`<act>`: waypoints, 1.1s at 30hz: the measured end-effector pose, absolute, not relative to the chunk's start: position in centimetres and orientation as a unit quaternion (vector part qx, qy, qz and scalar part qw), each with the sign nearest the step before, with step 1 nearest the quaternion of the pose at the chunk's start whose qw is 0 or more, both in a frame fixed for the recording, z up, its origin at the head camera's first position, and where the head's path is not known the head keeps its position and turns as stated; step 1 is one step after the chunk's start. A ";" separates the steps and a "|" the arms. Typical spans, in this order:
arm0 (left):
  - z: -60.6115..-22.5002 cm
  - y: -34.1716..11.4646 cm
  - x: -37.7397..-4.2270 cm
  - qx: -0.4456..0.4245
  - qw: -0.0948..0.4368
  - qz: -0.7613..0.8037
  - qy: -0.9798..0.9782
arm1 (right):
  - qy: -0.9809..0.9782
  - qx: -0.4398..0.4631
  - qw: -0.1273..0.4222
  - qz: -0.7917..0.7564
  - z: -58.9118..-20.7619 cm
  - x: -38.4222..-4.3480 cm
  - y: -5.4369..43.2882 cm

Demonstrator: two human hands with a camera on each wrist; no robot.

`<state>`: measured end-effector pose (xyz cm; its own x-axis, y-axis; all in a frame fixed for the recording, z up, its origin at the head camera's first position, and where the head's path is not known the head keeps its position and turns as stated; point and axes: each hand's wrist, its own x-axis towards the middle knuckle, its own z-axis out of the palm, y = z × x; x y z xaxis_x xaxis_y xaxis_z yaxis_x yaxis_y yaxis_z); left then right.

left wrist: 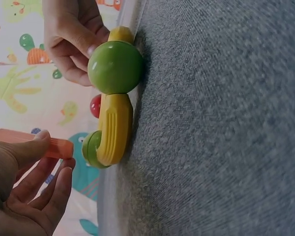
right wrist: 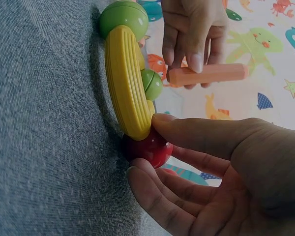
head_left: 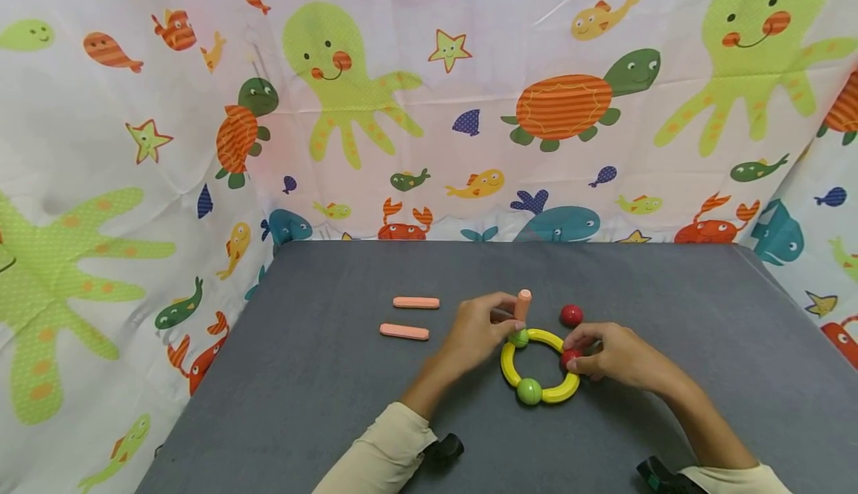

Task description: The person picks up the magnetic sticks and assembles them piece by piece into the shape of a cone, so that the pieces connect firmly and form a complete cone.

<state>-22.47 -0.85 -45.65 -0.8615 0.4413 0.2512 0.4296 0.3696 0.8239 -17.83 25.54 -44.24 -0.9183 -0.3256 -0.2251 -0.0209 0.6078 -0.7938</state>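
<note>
a sea-animal curtain (head_left: 409,54) hangs behind a grey table (head_left: 302,412). on it lies a yellow ring (head_left: 561,392); the left hand (head_left: 477,331) pinches an upright orange stick (head_left: 523,305) just above its far green ball (head_left: 519,339), and the right hand (head_left: 620,356) pinches a red ball (head_left: 570,359) at the ring's right side. another red ball (head_left: 571,315) lies beyond; two more sticks (head_left: 404,331) lie left.

Way in on the near side; both flanks of the ring (head_left: 561,391) taken.
I see bare table (head_left: 536,449) running up to it between the left hand (head_left: 479,330) and the right hand (head_left: 617,356), room enough to pass. The left hand, with its raised stick (head_left: 523,305), bars the far left; the right hand bars the right. A loose ball (head_left: 572,315) crowds the far right, and two lying sticks (head_left: 416,303) leave only a narrow strip between them.
</note>
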 end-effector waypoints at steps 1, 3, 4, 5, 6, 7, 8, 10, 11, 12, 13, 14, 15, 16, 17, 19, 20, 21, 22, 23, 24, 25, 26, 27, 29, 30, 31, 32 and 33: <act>-45.7 -0.8 -22.5 0.263 0.007 0.496 0.828 | 0.879 -0.098 0.177 -0.431 -44.3 -17.8 25.6; -45.8 -0.6 -22.5 0.261 0.011 0.494 0.829 | 0.879 -0.098 0.178 -0.431 -44.3 -17.8 25.6; -45.8 -0.6 -22.6 0.260 0.013 0.493 0.830 | 0.879 -0.098 0.178 -0.431 -44.3 -17.8 25.6; -45.9 -0.5 -22.6 0.259 0.016 0.493 0.830 | 0.879 -0.098 0.179 -0.430 -44.3 -17.9 25.6; -45.9 -0.5 -22.6 0.258 0.017 0.493 0.831 | 0.879 -0.099 0.179 -0.430 -44.3 -17.9 25.6; -46.0 -0.5 -22.6 0.257 0.018 0.492 0.831 | 0.879 -0.099 0.178 -0.430 -44.3 -17.9 25.6; -46.0 -0.5 -22.5 0.256 0.019 0.492 0.832 | 0.880 -0.099 0.178 -0.430 -44.3 -17.9 25.6; -46.0 -0.4 -22.5 0.256 0.020 0.491 0.832 | 0.881 -0.100 0.177 -0.428 -44.3 -17.9 25.6; -46.0 -0.4 -22.5 0.256 0.020 0.490 0.833 | 0.881 -0.100 0.176 -0.428 -44.3 -17.9 25.6; -46.0 -0.4 -22.4 0.256 0.021 0.489 0.834 | 0.881 -0.100 0.176 -0.428 -44.3 -17.9 25.6; -45.9 -0.4 -22.4 0.256 0.022 0.488 0.834 | 0.881 -0.100 0.175 -0.428 -44.3 -17.9 25.5; -45.9 -0.4 -22.4 0.257 0.023 0.487 0.835 | 0.881 -0.100 0.175 -0.428 -44.3 -17.9 25.5; -45.9 -0.4 -22.4 0.257 0.024 0.486 0.835 | 0.881 -0.101 0.175 -0.428 -44.3 -17.8 25.5; -45.9 -0.4 -22.3 0.257 0.024 0.486 0.835 | 0.880 -0.101 0.175 -0.429 -44.3 -17.8 25.5; -46.0 -0.4 -22.3 0.258 0.024 0.487 0.834 | 0.880 -0.101 0.174 -0.430 -44.3 -17.8 25.5; -46.1 -0.6 -22.2 0.254 0.026 0.490 0.833 | 0.880 -0.101 0.174 -0.431 -44.3 -17.8 25.5; -46.2 -0.7 -22.1 0.253 0.027 0.492 0.833 | 0.880 -0.101 0.174 -0.431 -44.3 -17.8 25.5; -46.3 -0.8 -22.1 0.251 0.028 0.493 0.832 | 0.879 -0.101 0.174 -0.432 -44.3 -17.8 25.5; -46.4 -1.0 -22.0 0.250 0.028 0.495 0.832 | 0.879 -0.102 0.173 -0.432 -44.3 -17.7 25.5; -46.6 -1.2 -21.9 0.249 0.026 0.498 0.831 | 0.880 -0.102 0.172 -0.431 -44.3 -17.7 25.5; -46.7 -1.5 -21.8 0.248 0.024 0.500 0.830 | 0.881 -0.102 0.171 -0.429 -44.2 -17.7 25.5; -46.8 -1.8 -21.7 0.248 0.021 0.500 0.830 | 0.882 -0.102 0.170 -0.427 -44.2 -17.7 25.5; -46.8 -2.1 -21.6 0.249 0.017 0.500 0.829 | 0.883 -0.103 0.170 -0.426 -44.2 -17.7 25.5; -46.9 -2.5 -21.5 0.250 0.012 0.500 0.829 | 0.884 -0.104 0.170 -0.424 -44.2 -17.7 25.5; -47.0 -3.4 -21.2 0.248 0.008 0.496 0.832 | 0.884 -0.107 0.173 -0.421 -44.2 -17.7 25.6; -47.1 -3.9 -21.1 0.246 0.009 0.494 0.834 | 0.883 -0.109 0.177 -0.420 -44.2 -17.7 25.7; -47.1 -4.5 -21.0 0.243 0.010 0.492 0.836 | 0.882 -0.111 0.181 -0.421 -44.2 -17.8 25.8; -47.1 -5.0 -20.9 0.239 0.011 0.491 0.837 | 0.881 -0.114 0.184 -0.421 -44.2 -17.8 25.9; -47.1 -5.5 -20.8 0.235 0.012 0.490 0.839 | 0.881 -0.114 0.187 -0.420 -44.2 -17.8 26.0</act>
<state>-20.80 -5.53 -47.12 -0.8890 0.4068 0.2101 0.3829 0.4088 0.8284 -17.82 25.99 -44.17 -0.9041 -0.3580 -0.2335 -0.0440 0.6213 -0.7823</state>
